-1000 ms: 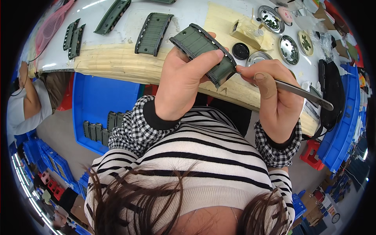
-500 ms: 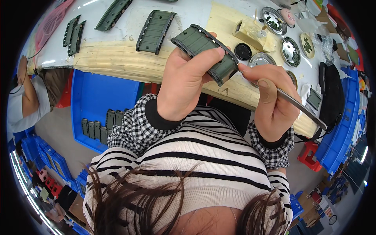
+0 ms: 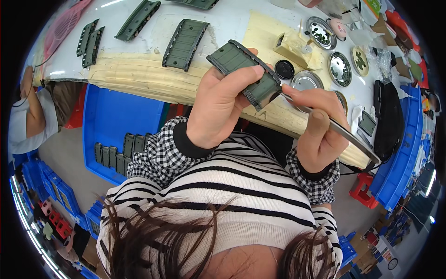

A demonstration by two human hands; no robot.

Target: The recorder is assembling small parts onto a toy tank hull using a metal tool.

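Note:
My left hand (image 3: 218,95) grips a dark green ribbed plastic piece (image 3: 232,60) with toothed long edges, its thumb pressed across the upper face. The piece is held tilted above the table's front edge. In my right hand (image 3: 323,125) is a slim metal tool (image 3: 352,138), probably tweezers, its thick end slanting down to the right. The tool's tip is up against the right edge of the green piece; the exact contact is too small to make out. A similar green piece (image 3: 185,44) lies on the table just left of my left hand.
More green pieces (image 3: 137,21) lie at the far left. Metal dishes (image 3: 339,69) with small dark parts, a black round lid (image 3: 284,69) and a taped box (image 3: 299,52) stand at right. A blue bin (image 3: 121,109) holding green pieces sits below. A person's arm (image 3: 35,104) shows far left.
Both hands, with the green piece and the metal tool, appear slightly lower in view. The tool's tip stays at the piece's right edge. The whole view has shifted a little.

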